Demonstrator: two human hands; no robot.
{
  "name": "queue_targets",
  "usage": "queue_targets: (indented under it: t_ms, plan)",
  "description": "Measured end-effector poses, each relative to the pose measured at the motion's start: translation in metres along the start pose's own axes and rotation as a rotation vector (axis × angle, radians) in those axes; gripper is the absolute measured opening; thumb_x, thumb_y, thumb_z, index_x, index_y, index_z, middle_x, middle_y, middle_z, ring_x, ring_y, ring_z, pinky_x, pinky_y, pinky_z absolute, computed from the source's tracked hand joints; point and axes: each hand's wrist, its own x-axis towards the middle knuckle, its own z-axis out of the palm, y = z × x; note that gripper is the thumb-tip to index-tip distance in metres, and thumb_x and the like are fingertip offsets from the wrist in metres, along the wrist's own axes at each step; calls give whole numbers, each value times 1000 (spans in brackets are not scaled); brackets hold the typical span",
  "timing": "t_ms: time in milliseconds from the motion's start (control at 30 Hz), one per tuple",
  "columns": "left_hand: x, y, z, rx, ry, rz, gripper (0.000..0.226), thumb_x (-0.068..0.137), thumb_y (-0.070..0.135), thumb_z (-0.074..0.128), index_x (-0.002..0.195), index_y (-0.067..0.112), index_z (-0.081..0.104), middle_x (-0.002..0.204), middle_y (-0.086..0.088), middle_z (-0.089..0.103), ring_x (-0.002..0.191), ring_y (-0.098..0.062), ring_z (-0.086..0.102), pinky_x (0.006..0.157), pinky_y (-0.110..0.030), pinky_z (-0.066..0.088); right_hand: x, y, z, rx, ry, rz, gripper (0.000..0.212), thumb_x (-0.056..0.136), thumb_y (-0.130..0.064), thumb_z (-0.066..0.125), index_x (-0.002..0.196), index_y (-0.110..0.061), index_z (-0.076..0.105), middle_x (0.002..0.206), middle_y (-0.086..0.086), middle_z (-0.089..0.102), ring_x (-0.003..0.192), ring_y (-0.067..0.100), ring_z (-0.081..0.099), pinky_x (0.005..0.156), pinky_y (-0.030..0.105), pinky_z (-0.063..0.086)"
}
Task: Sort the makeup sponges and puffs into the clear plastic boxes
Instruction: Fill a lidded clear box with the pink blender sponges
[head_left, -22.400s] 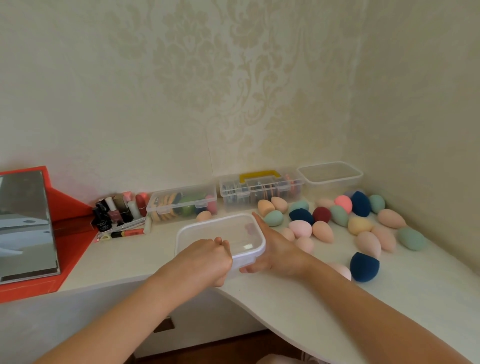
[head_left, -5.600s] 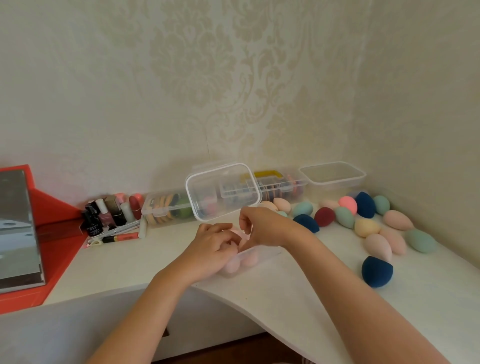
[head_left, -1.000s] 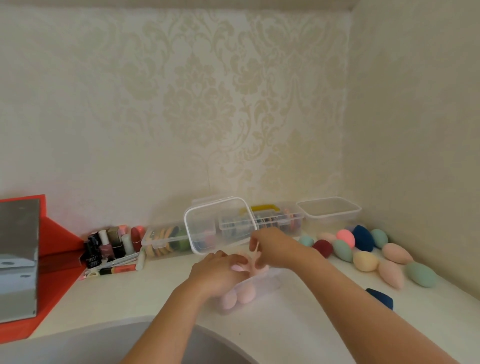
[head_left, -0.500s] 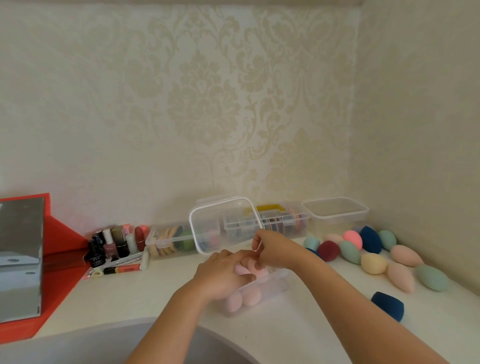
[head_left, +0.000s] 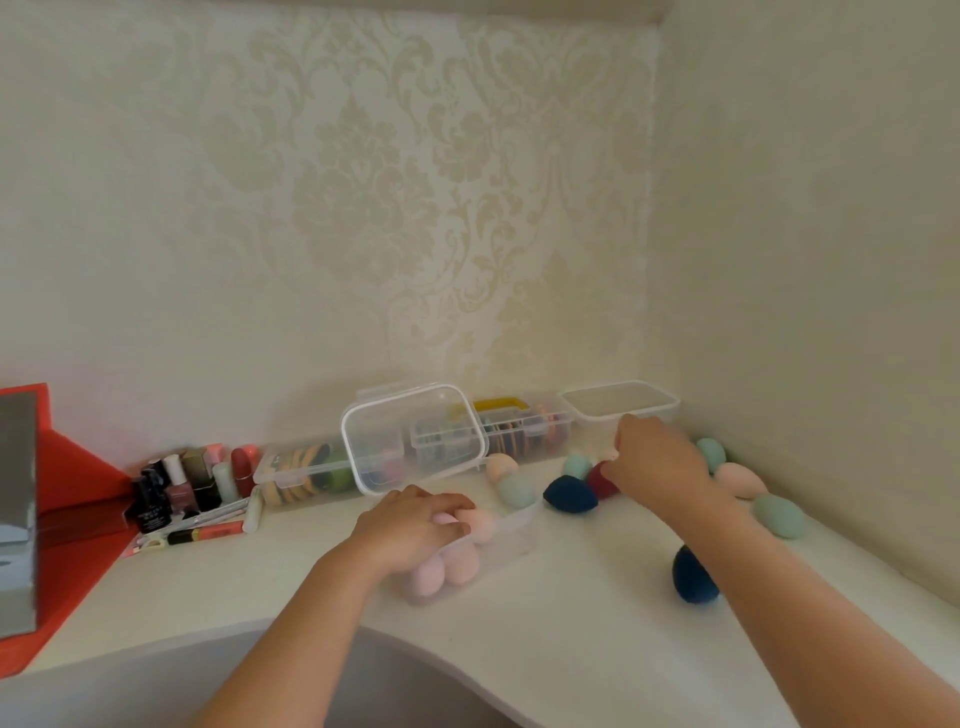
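A clear box (head_left: 511, 525) at the counter's front holds several pale pink sponges (head_left: 445, 569). My left hand (head_left: 415, 525) lies on top of them, its fingers curled over a pink sponge (head_left: 475, 522) at the rim. The box's lid (head_left: 415, 441) leans upright behind it. My right hand (head_left: 660, 467) reaches over the loose sponges at the back right, beside a dark red sponge (head_left: 597, 480); its fingers point down and hide whatever is under them. Navy sponges (head_left: 569, 493) (head_left: 693, 574), a mint one (head_left: 517, 491) and a peach one (head_left: 501, 464) lie loose.
A lidded clear box (head_left: 621, 402) stands in the corner. Two boxes of flat puffs (head_left: 524, 431) (head_left: 306, 473) line the wall. Nail polish and lipsticks (head_left: 192, 483) stand at the left beside a red case (head_left: 67, 493). More sponges (head_left: 779, 514) lie along the right wall.
My right hand has left the box and moved right and back to the loose sponges. My left hand stays on the pink sponges in the box.
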Motion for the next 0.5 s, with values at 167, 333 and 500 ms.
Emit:
queue_targets:
  t_ms: [167, 333, 500]
  plan:
    - [-3, 3, 3, 7, 9, -12, 32, 91, 45, 35, 117, 59, 45, 120, 3, 46, 116, -19, 42, 99, -38, 36, -7, 55, 1, -228, -117, 175, 34, 92, -24, 45, 124, -13, 48, 125, 8, 50, 112, 23, 54, 87, 32, 46]
    - [-8, 7, 3, -1, 16, -38, 33, 91, 42, 33, 117, 59, 45, 121, 3, 45, 118, -19, 39, 100, -40, 35, -16, 72, 9, -406, -185, 173, 31, 95, -18, 43, 125, -14, 49, 127, 3, 54, 119, 18, 53, 93, 24, 44]
    - [-15, 9, 4, -10, 16, -46, 31, 92, 45, 36, 119, 59, 43, 126, 4, 43, 121, -19, 36, 101, -39, 33, -16, 73, 2, -346, -91, 180, 27, 95, -13, 44, 121, -12, 48, 120, 3, 59, 110, 19, 57, 82, 24, 45]
